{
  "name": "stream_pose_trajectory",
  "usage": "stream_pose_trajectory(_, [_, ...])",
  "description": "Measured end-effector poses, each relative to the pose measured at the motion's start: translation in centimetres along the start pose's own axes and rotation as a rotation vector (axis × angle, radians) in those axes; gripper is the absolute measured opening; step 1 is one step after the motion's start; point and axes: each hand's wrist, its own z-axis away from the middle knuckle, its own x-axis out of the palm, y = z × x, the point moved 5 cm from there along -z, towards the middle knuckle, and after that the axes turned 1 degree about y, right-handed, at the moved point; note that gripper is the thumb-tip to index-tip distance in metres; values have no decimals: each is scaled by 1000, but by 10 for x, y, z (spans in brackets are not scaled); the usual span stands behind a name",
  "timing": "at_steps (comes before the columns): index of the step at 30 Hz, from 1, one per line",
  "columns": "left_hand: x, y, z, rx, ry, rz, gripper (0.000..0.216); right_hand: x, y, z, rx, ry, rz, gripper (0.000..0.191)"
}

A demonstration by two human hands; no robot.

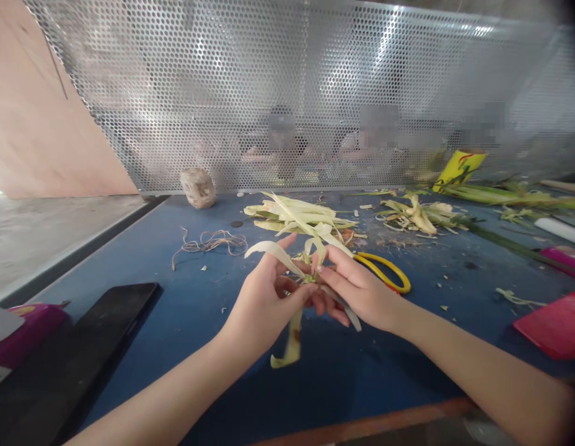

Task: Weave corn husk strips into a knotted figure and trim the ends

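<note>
Leaf strips look light, limp and easy to tear, so pinch them at the bunched centre. Your left hand and right hand both clasp them there.

yellow-handled scissors, loose twine, a black phone (screen dark) on the blue table

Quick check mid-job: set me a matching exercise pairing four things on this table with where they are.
1 yellow-handled scissors
2 ball of twine
3 black phone
4 leaf strips

A against the mesh screen
B pinched between left hand and right hand
C near left of the table
D behind the right hand

Pairs: 1-D, 2-A, 3-C, 4-B
</note>
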Motion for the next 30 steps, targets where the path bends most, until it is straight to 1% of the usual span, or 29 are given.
stream_pose_trajectory(2, [-1,1,0,-20,25,22,66,-2,0,0,-17,28,48,17])
stream_pose_trajectory(6, [-2,3,0,-34,39,115,63,-9,-6,-1,-124,163,88,14])
stream_pose_trajectory(8, [-2,4,-1,-46,41,159,60,-13,-11,-1,-188,230,155,13])
stream_pose_trajectory(10, [-3,4,-2,-74,45,161,57,-16,-17,0,-251,292,248,9])
stream_pose_trajectory(12, [-3,4,-2,-107,45,155,60,-19,-19,1,-277,332,289,5])
stream_pose_trajectory(17, [1,4,-2,-182,25,240,68,-22,-17,-2,-222,322,189,10])
stream_pose_trajectory(21, [1,3,-2,-171,5,266,76,-22,-16,-2,-172,310,142,13])
stream_pose_trajectory(26, [-1,0,-5,-151,-20,199,82,-19,-13,-1,-99,255,58,17])
stream_pose_trajectory(28, [-1,0,-5,-155,-35,184,80,-16,-14,0,-103,247,49,15])
stream_pose_trajectory(30, [0,0,-4,-175,-72,175,77,-14,-17,2,-140,260,46,13])
